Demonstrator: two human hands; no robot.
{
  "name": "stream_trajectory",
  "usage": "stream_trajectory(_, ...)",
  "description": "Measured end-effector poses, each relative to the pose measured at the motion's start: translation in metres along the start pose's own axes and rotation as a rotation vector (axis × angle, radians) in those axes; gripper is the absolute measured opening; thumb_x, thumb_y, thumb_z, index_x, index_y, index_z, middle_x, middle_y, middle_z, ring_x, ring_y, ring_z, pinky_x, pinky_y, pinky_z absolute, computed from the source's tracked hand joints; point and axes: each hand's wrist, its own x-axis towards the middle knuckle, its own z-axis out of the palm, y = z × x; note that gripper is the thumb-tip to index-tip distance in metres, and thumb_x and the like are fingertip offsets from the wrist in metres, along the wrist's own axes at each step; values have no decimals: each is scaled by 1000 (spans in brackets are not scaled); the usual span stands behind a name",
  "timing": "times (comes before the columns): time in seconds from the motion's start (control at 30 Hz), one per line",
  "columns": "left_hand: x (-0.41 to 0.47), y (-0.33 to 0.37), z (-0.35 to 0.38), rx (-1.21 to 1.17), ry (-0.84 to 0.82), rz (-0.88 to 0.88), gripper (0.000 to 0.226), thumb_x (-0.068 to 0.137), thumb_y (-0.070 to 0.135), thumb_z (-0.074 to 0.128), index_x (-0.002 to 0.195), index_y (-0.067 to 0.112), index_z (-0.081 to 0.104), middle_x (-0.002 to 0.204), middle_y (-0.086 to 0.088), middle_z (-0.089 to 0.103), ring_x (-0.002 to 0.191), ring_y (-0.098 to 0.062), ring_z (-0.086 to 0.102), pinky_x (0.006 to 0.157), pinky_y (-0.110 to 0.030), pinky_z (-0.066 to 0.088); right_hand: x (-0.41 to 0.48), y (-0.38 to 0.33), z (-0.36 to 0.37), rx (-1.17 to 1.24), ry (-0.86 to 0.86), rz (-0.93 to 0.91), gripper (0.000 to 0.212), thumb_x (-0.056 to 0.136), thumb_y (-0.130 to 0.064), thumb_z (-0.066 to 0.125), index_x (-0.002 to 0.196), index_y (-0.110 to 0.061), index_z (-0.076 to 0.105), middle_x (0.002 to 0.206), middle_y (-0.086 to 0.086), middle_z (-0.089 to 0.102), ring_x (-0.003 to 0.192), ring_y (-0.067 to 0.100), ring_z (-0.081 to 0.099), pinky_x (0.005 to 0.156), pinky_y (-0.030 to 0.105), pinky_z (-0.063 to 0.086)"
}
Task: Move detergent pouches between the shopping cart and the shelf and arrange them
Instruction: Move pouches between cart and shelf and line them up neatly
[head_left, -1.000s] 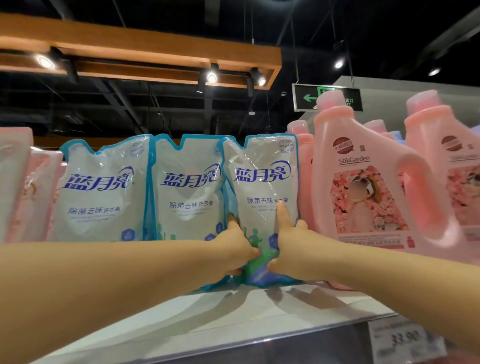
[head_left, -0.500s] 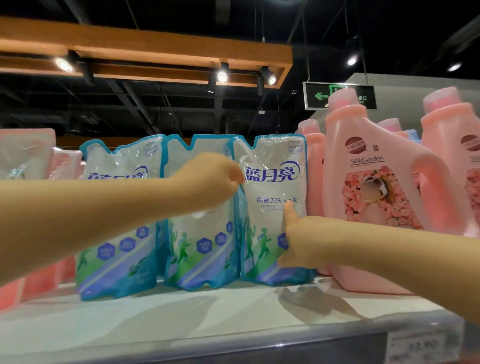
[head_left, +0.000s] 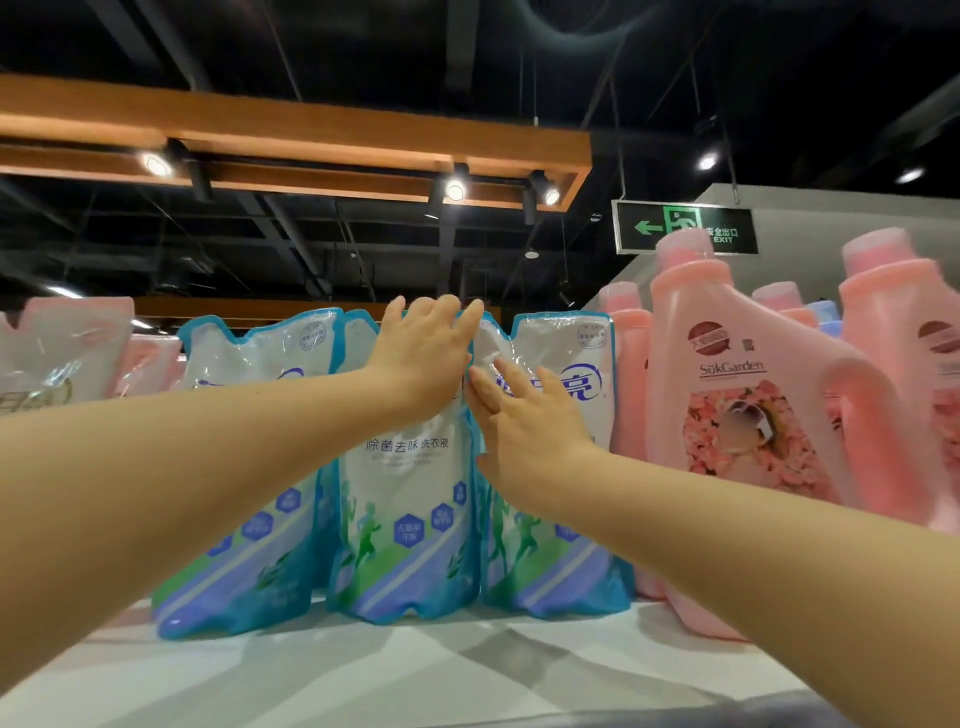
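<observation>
Middle detergent pouch (head_left: 405, 493) stands upright on the shelf (head_left: 467, 670), long axis vertical, top notch up, print facing the camera, straight ahead of both hands. Left hand (head_left: 423, 353) lies with straight fingers over its top edge (the nearer hand). Right hand (head_left: 524, 421) presses flat on the touching right pouch (head_left: 566, 561); neither grips anything.

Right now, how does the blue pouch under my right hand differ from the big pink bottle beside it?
The blue pouch is soft, wrinkled film in white and blue; the pink bottle looks rigid, with a moulded handle and a cap. The pouch is shorter; the bottle stands taller. Your right hand presses flat on the pouch; no hand is on the bottle. Both stand upright on the shelf.
</observation>
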Motion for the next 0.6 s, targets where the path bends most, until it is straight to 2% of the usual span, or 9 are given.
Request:
stream_trajectory(0.1, 6, -3, 6, 16, 17, -73, 56, 99, 34, 36, 148, 20, 14, 130, -9, 40, 114, -25, 39, 97, -38, 32, 1, -2, -1, 1, 3, 17, 69, 98, -32, 32, 149, -8, -7, 158, 5, -8, 146, 26, -7, 113, 48, 11)
stream_trajectory(0.23, 9, -14, 8, 8, -2, -120, 52, 99, 38, 32, 146, 21, 18, 114, -9, 44, 103, -24, 41, 88, -36, 34, 1, -7, -1, -9, -44, 54, 73, 96, -31, 37, 149, -8, -6, 158, 7, -10, 145, 28, -5, 112, 50, 15)
stream_trajectory(0.37, 13, -20, 5, -94, 57, -145, 27, 98, 28, 36, 122, 18, 42, 91, -6, 42, 86, -22, 37, 80, -36, 31, 4, -10, 4, 17, -76, 90, 77, 95, -34, 39, 149, -7, -10, 157, 6, -14, 144, 27, 2, 109, 48, 22)
stream_trajectory(0.5, 20, -18, 4, -198, 60, -198, 15, 97, 24, 39, 109, 18, 45, 90, -4, 45, 84, -21, 38, 79, -36, 27, 6, -10, 15, 136, -104, 104, 73, 98, -28, 32, 147, -9, -18, 156, 3, -22, 146, 26, -5, 111, 43, 22)
stream_trajectory(0.6, 26, -17, 4, -268, 52, -241, 10, 97, 23, 41, 102, 16, 46, 92, -4, 48, 86, -21, 41, 83, -38, 32, 4, -9, 26, 209, -103, 105, 72, 99, -28, 29, 145, -10, -23, 154, 3, -27, 145, 26, -12, 117, 45, 9)
